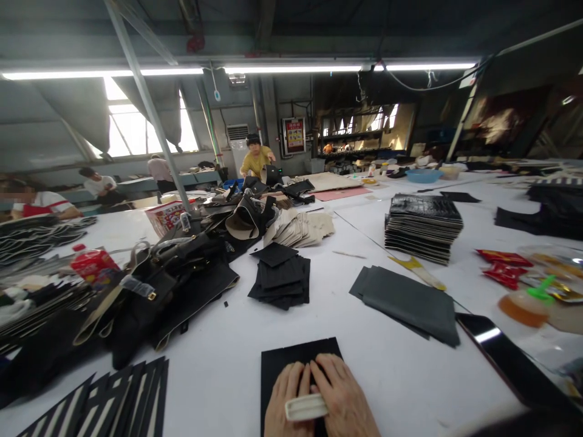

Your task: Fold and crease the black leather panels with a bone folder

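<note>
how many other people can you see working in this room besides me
4, maybe more hidden: a person in yellow at the far table end, two by the window, one bent over, one standing, one at far left.

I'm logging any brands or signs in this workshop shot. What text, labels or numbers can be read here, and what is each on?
No text can be read with certainty.
Red wall poster: characters too small and blurred.
Printed red and white box on the table: print blurred.
Red snack packets: print illegible.
Red-labelled bottle: label illegible.
The black sheet under both hands and the white tool carry no visible lettering.
</note>
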Demonstrator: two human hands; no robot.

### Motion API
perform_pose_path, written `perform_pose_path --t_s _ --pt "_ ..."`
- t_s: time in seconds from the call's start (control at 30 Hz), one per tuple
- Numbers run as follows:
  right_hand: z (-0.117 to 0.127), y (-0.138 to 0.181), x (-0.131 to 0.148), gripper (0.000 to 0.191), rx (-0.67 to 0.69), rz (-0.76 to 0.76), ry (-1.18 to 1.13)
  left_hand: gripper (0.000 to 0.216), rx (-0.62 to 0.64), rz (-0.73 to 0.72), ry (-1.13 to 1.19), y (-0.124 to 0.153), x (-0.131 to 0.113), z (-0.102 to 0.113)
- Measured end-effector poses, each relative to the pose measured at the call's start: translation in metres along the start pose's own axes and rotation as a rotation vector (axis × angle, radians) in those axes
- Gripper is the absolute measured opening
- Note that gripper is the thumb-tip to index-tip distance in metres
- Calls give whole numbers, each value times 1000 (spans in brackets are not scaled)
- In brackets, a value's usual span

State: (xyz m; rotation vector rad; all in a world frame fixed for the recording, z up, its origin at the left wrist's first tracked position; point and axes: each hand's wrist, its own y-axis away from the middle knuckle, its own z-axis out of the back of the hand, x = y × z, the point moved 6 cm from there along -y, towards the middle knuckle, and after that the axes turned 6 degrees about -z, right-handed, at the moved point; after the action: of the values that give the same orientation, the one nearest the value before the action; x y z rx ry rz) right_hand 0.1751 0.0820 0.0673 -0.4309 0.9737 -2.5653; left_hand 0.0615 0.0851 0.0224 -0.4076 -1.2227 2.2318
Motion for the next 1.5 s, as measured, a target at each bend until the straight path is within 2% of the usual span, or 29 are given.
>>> perform_pose_path --t_s 0.1,0.2,0.3,0.37,0.5,0.53,0.57,0.7,0.83,0.93,1.0,1.07,1.17,1.27,1.37,1.5 --pt "-9 -2 -4 34 29 -83 -59 31 101 16 19 -1 1 -7" --pt "-17 1 -6 33 64 -139 -103 33 130 38 6 3 2 -10" --pt "-23 6 -4 32 108 -101 -87 34 134 37 -16 8 1 -12" --pt "-23 10 -3 31 87 -68 -52 32 135 15 -23 11 -1 -14" --pt "-14 13 -1 29 9 20 46 28 -51 12 -62 10 0 -1" --pt "-12 11 -1 28 2 49 73 28 -57 6 -68 8 2 1" --pt "-10 8 0 29 8 73 95 28 -22 -10 -72 4 3 2" --pt "-10 -6 -2 35 84 64 116 33 283 -98 -59 -4 6 -7" --pt "-14 -9 -8 34 99 -29 49 35 405 -110 -37 2 6 -18" --pt "-15 -7 -9 33 63 -33 41 38 337 -79 -16 4 11 -19" --pt "-17 -4 -8 32 37 -13 85 38 262 -70 3 0 16 -13" --pt "-19 -1 -6 31 -5 14 159 38 241 -93 43 -8 20 -7" --pt "-22 7 1 30 -83 62 272 35 308 -160 126 -19 22 -1" --pt "-25 12 2 32 -69 32 316 32 372 -192 146 -26 23 3" --pt "-23 15 -2 30 -55 -8 309 36 375 -188 125 -25 23 5" --pt "-15 20 -6 25 -109 -7 289 41 367 -165 99 -18 23 5"
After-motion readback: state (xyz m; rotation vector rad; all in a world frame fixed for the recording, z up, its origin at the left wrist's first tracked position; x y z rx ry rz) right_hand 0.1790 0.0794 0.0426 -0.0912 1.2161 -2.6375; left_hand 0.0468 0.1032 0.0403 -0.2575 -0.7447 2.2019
